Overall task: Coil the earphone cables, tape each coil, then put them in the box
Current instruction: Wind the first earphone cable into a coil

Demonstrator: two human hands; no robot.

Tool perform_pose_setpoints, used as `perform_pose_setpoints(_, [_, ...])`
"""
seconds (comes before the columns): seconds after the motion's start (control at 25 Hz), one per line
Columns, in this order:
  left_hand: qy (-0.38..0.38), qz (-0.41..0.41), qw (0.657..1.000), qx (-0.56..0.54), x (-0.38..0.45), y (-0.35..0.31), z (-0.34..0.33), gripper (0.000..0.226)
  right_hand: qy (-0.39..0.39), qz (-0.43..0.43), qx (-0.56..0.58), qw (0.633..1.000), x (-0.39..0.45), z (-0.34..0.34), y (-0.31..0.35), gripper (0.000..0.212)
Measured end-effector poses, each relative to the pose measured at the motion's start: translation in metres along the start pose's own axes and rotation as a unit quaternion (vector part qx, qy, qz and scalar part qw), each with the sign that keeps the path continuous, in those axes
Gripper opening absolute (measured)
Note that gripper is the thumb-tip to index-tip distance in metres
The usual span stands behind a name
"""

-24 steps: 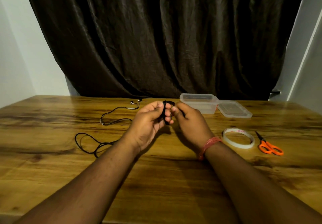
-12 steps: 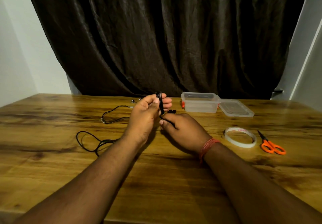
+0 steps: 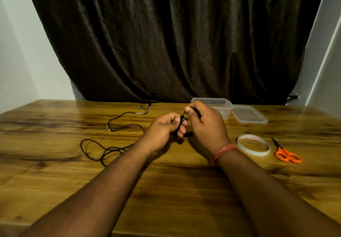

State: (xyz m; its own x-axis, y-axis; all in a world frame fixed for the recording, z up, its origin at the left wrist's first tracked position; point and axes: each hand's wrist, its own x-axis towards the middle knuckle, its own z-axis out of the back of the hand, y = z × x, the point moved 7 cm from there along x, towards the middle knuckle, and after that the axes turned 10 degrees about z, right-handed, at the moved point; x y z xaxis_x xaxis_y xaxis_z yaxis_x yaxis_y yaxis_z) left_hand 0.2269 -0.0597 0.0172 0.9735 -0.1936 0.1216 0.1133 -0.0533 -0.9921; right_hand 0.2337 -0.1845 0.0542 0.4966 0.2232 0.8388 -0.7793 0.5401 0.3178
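Mid-frame, just above the wooden table (image 3: 166, 190), both hands work a black earphone cable coil (image 3: 181, 126). Left hand (image 3: 163, 129) has fingers curled round the coil, gripping it; the small bundle's long axis runs roughly vertical, tilted slightly right at top. Right hand (image 3: 206, 124) pinches a strand of the same cable between thumb and forefinger just above the coil, strand pointing up-right. Black earbud ends (image 3: 188, 134) hang below the fingers.

Second earphone cable (image 3: 110, 150), thin black, lies loose in open loops on the table left of centre, trailing toward metallic earbuds (image 3: 143, 106) near the far edge.

Clear plastic box (image 3: 224, 107), rectangular, sits behind the right hand, its clear lid (image 3: 249, 114) flat beside it. White tape roll (image 3: 253, 144), flat ring, red print on the inner core too blurred to read. Orange-handled scissors (image 3: 286, 152) right of it, blades pointing to upper left. Dark glossy curtain (image 3: 166, 37) behind.
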Motion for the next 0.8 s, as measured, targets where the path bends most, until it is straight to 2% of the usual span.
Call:
perform_pose_setpoints(0.12, [0.035,-0.007,0.997,-0.065,-0.002,-0.006,0.001,0.026,-0.006,-0.035,0.011,0.999,-0.001,0.001,-0.006,0.014])
perform_pose_setpoints(0.32, [0.048,-0.025,0.985,-0.165,-0.002,-0.010,0.007,0.026,0.050,-0.075,0.035,0.995,-0.004,-0.014,-0.013,0.017])
perform_pose_setpoints(0.44, [0.059,-0.037,0.970,-0.233,0.000,-0.013,0.010,0.025,0.101,-0.056,0.036,0.993,-0.007,-0.025,-0.008,0.015])
perform_pose_setpoints(0.6, [-0.006,-0.061,0.964,-0.257,0.001,-0.017,0.019,0.026,0.175,-0.027,0.020,0.984,-0.012,-0.039,0.000,0.014])
perform_pose_setpoints(0.8, [-0.082,-0.088,0.978,-0.173,0.003,-0.018,0.026,0.026,0.231,0.010,0.001,0.973,-0.015,-0.044,0.008,0.025])
